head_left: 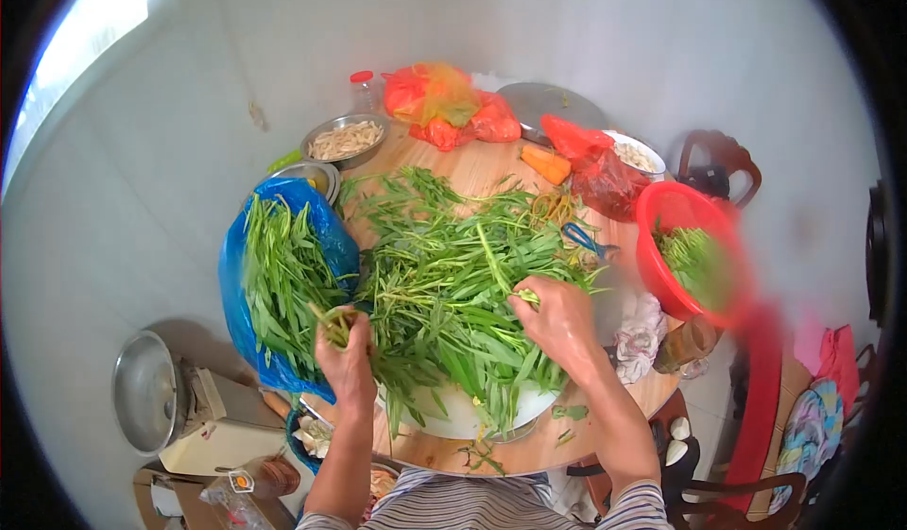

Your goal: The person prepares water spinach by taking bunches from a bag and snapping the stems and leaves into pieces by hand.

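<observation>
A big heap of leafy green stems, which look like water spinach [453, 284], covers the middle of the round table. My left hand [348, 358] is closed around a small bunch of these stems, their ends poking up past the thumb, at the left edge of the heap. Over the heap's right side, my right hand [559, 320] pinches a pale green stem [492, 261] that points up and to the left. Under the near part of the heap shows a white board or plate [444, 417]. A blue plastic bag [238, 294] full of more greens lies left of my left hand.
At the right edge stands a red basin [658, 275] with cut greens. Behind the heap are a metal bowl of pale strips [348, 140], red plastic bags [487, 119], a carrot piece [545, 163] and blue-handled scissors [581, 237]. A brown jar [688, 344] stands right.
</observation>
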Action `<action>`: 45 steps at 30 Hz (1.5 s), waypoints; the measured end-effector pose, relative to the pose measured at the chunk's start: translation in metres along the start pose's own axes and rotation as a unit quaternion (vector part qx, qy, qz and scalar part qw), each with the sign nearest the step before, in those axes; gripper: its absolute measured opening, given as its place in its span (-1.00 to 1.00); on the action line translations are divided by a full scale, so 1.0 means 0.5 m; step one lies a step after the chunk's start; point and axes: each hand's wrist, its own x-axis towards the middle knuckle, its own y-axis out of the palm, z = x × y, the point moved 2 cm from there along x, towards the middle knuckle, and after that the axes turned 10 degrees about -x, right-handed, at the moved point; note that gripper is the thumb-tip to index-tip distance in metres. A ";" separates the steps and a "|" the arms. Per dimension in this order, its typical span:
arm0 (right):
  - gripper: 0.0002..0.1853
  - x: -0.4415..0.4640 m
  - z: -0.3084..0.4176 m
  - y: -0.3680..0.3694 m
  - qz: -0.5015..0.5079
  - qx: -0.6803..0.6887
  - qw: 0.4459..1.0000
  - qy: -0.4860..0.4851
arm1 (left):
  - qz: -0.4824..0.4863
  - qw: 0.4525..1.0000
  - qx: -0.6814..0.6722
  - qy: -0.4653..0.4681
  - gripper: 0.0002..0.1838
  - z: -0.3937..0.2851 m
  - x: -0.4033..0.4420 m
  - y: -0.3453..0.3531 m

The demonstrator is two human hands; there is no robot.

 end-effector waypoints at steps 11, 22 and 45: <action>-0.85 -0.101 0.100 -0.007 -0.034 -0.043 0.988 -0.142 | 0.224 0.963 0.100 -0.110 -0.68 -0.033 -0.055 0.099; -0.85 -0.139 0.059 -0.072 0.167 0.187 0.958 -0.139 | 0.123 0.970 -0.067 -0.199 -0.74 -0.017 -0.029 0.067; -0.81 -0.114 0.030 -0.140 -0.062 0.134 0.986 0.080 | 0.117 0.977 -0.098 -0.151 -0.64 -0.027 -0.032 0.037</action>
